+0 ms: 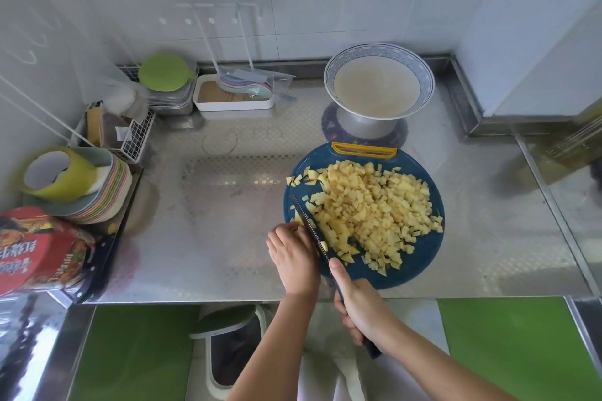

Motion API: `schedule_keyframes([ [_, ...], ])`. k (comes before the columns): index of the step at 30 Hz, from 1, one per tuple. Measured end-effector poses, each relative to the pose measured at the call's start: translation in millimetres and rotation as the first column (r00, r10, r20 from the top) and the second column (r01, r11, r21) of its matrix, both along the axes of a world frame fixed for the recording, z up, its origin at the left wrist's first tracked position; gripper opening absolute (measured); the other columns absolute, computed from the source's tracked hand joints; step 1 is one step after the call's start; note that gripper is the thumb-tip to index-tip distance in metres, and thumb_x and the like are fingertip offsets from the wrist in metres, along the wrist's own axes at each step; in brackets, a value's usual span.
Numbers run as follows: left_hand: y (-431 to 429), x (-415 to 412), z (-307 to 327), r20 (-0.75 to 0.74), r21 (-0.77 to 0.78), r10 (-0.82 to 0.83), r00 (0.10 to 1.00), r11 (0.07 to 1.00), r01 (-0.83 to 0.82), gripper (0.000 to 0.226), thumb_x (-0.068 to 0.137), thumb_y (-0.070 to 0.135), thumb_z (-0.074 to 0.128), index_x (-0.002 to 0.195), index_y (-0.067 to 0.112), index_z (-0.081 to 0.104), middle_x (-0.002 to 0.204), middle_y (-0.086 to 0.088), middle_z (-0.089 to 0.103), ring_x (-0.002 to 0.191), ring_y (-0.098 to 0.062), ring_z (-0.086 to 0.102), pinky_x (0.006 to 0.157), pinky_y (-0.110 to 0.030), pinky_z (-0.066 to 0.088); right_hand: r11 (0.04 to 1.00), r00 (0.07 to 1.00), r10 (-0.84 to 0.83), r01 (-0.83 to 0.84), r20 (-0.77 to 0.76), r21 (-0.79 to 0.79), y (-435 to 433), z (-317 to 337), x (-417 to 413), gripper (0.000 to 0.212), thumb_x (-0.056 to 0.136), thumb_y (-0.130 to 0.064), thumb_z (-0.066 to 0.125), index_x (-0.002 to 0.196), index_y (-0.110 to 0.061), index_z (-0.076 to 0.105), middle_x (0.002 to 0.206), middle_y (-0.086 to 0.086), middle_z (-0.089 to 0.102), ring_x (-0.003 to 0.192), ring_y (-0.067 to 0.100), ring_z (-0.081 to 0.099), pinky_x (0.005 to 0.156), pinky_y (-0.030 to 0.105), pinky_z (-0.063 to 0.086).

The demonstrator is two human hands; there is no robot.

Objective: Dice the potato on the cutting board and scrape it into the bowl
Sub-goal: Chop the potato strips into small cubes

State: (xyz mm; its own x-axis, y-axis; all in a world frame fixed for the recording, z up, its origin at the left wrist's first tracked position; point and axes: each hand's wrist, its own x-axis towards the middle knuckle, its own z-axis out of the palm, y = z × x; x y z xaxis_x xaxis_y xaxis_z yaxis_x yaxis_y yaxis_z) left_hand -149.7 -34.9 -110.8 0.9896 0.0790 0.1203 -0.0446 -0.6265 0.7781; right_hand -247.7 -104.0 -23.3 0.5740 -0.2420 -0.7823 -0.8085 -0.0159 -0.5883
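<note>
Your right grip [361,312] is closest, hanging just past the front edge of the steel tabletop [202,238], fingers wrapped tight round the handle of the dark-bladed kitchen knife [308,223], forefinger laid along the spine. The blade slants up and left across the near-left part of the round dark blue plastic cutting board [423,254], tip close to its left rim. The board's near edge sits just short of the tabletop's front edge.

There's bare steel wide open left of the board, and more on its right.

The pale yellow diced potato [374,205] is heaped across most of the board, with a few cubes right at the left rim. The white bowl with blue patterned rim [427,75] stands behind the board, raised on a grey metal pot [365,124]; the board's yellow handle [364,150] is just beside the pot's base.

Far left, well apart: a stack of pastel plates [107,198], a red printed food packet [39,251], a white wire rack [136,137]. A white tray of pastel spoons [234,98] sits at the back wall.

Your left grip [293,257] is just left of the blade, fingers curled down over potato pieces at the board's left edge.
</note>
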Motion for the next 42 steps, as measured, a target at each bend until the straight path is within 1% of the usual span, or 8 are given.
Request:
schedule_keyframes([
  [3, -1, 0, -4, -0.002, 0.033, -0.002, 1.0, 0.999, 0.002, 0.036, 0.093, 0.031, 0.032, 0.092, 0.003, 0.054, 0.093, -0.014, 0.053, 0.085, -0.031, 0.048, 0.08, -0.039, 0.04, 1.0, 1.0, 0.001, 0.0, -0.029, 0.001, -1, 0, 3, 0.068, 0.095, -0.07, 0.031, 0.056, -0.015, 0.03, 0.037, -0.004, 0.026, 0.03, 0.015, 0.029, 0.039, 0.021, 0.029],
  [8, -3, -1, -2, -0.005, 0.007, 0.046, 0.999, 0.999, -0.046, 0.032, 0.092, 0.028, 0.032, 0.085, 0.004, 0.053, 0.089, -0.013, 0.051, 0.082, -0.028, 0.044, 0.079, -0.039, 0.04, 0.994, 1.0, 0.025, -0.025, 0.002, -0.109, 6, -14, 3, 0.069, 0.093, -0.071, 0.031, 0.051, -0.016, 0.029, 0.035, -0.008, 0.026, 0.03, 0.01, 0.031, 0.044, 0.027, 0.029],
  [15, -3, 1, -6, 0.069, 0.077, 0.051, 0.996, 0.995, -0.057, 0.024, 0.091, 0.022, 0.036, 0.081, 0.007, 0.052, 0.082, -0.013, 0.051, 0.075, -0.028, 0.046, 0.073, -0.029, 0.031, 0.994, 1.0, -0.002, 0.0, -0.016, -0.106, 12, -29, 5, 0.069, 0.093, -0.071, 0.027, 0.053, -0.015, 0.034, 0.032, -0.01, 0.031, 0.03, 0.005, 0.032, 0.045, 0.024, 0.028],
  [20, -4, -1, -4, 0.06, 0.095, 0.042, 0.997, 0.994, -0.047, 0.026, 0.092, 0.022, 0.034, 0.082, 0.006, 0.052, 0.082, -0.013, 0.051, 0.075, -0.03, 0.049, 0.069, -0.04, 0.044, 0.99, 1.0, -0.011, 0.011, 0.004, -0.143, 16, -35, 10, 0.065, 0.095, -0.067, 0.026, 0.054, -0.018, 0.039, 0.028, -0.013, 0.037, 0.042, 0.006, 0.039, 0.046, 0.021, 0.028],
  [26, -6, 0, -7, 0.062, 0.096, 0.057, 0.996, 0.993, -0.063, 0.025, 0.091, 0.024, 0.036, 0.083, 0.008, 0.053, 0.085, -0.011, 0.051, 0.077, -0.027, 0.049, 0.073, -0.032, 0.037, 0.993, 0.998, -0.057, 0.057, 0.009, -0.108, 7, -37, 10, 0.07, 0.093, -0.071, 0.031, 0.052, -0.014, 0.034, 0.028, -0.011, 0.032, 0.027, 0.004, 0.035, 0.046, 0.025, 0.027],
  [33, -6, -1, -7, 0.058, 0.119, 0.057, 0.997, 0.991, -0.064, 0.028, 0.092, 0.025, 0.035, 0.084, 0.006, 0.054, 0.086, -0.012, 0.053, 0.078, -0.029, 0.05, 0.072, -0.038, 0.042, 0.972, 0.998, 0.021, -0.005, 0.063, -0.235, 9, -33, 12, 0.071, 0.098, -0.063, 0.03, 0.047, -0.013, 0.03, 0.04, -0.005, 0.035, 0.046, 0.015, 0.039, 0.052, 0.031, 0.03],
  [37, -6, -2, -7, 0.04, 0.105, 0.04, 0.998, 0.993, -0.044, 0.03, 0.092, 0.024, 0.033, 0.086, 0.005, 0.054, 0.089, -0.012, 0.053, 0.081, -0.03, 0.049, 0.077, -0.034, 0.036, 0.981, 0.998, 0.021, -0.011, 0.052, -0.195, 7, -32, 29, 0.072, 0.097, -0.066, 0.03, 0.047, -0.015, 0.037, 0.035, -0.007, 0.038, 0.046, 0.015, 0.04, 0.051, 0.03, 0.032],
  [42, -8, 0, -2, 0.044, 0.116, 0.061, 0.997, 0.991, -0.066, 0.025, 0.088, 0.025, 0.037, 0.083, 0.006, 0.053, 0.087, -0.014, 0.054, 0.078, -0.032, 0.051, 0.072, -0.041, 0.042, 0.996, 0.995, -0.033, 0.041, 0.089, -0.082, -1, -31, 39, 0.07, 0.096, -0.067, 0.034, 0.049, -0.015, 0.038, 0.032, -0.009, 0.037, 0.03, 0.009, 0.036, 0.043, 0.027, 0.029],
])
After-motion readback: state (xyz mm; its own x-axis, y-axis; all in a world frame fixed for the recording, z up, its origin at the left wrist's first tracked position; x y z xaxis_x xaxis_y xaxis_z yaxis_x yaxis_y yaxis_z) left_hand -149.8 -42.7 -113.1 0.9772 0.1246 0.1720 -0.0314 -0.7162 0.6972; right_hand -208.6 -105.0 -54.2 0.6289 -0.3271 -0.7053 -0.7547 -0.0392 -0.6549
